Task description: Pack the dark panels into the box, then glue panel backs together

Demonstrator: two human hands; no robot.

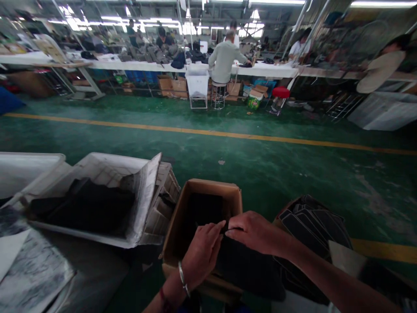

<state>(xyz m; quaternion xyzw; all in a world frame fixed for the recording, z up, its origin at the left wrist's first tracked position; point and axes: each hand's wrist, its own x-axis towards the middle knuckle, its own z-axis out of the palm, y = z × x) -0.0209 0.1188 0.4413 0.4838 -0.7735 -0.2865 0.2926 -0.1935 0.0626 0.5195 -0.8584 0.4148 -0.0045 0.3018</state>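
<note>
My left hand (204,247), with a silver bangle at the wrist, is closed in a pinch on the edge of a black fabric piece (252,267). Close beside it, my right hand (252,231) pinches the same edge between thumb and fingers. The fabric hangs down from both hands, over the near right side of a cardboard box (213,186). Inside that box lies more dark material (205,206), its details lost in shadow.
At left stands a white plastic crate (107,163) holding black cloth. Dark pieces with pale edges (314,221) are stacked at right. Green floor with a yellow line (195,130) separates me from a long worktable (130,66), where several people work; one person (226,58) sits on a stool.
</note>
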